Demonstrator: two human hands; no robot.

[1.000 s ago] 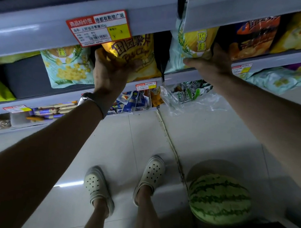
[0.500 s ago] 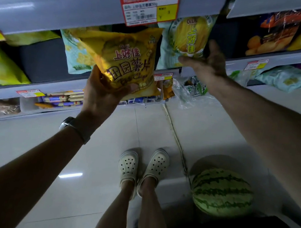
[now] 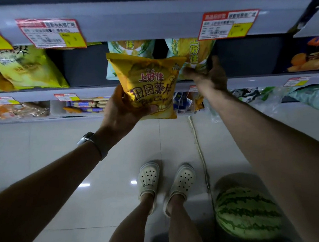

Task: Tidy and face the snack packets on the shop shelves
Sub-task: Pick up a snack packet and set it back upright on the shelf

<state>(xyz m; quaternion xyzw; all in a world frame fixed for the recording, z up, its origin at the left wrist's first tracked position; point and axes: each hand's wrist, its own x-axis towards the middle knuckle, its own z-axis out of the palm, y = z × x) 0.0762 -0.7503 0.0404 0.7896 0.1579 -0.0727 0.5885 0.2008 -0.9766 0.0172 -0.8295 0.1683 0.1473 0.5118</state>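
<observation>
Head view, the only view. Item: yellow crisp packet (image 3: 149,82), off the shelf, in the air in front of the middle shelf (image 3: 40,89), upright, printed face toward the camera. Gripped at the lower left corner by the left hand (image 3: 123,115), fingers curled behind, thumb pressed on the front (wristwatch (image 3: 91,143) on that wrist). Held low and by a corner, probably to keep the print readable and the top free for sliding in under the upper shelf lip (image 3: 126,18). Behind it, on the middle shelf: a pale corn packet (image 3: 131,47), half hidden by the held one, and a second pale packet (image 3: 191,51) further right, below a red and yellow price label (image 3: 228,23). Right hand (image 3: 208,76) inside the bay at the lower right of that second pale packet, thumb against its bottom edge, fingers upright along its side; pinching or merely steadying, not to be told. Likely purpose: keeping the row upright, or making room. To the left on the same shelf, a dark gap (image 3: 81,67), then more yellow packets (image 3: 22,65) of seemingly the same print, hence a probable home for the held one. On the floor (image 3: 32,156), near white clogs (image 3: 148,177), a watermelon (image 3: 247,213), no part of the task.
</observation>
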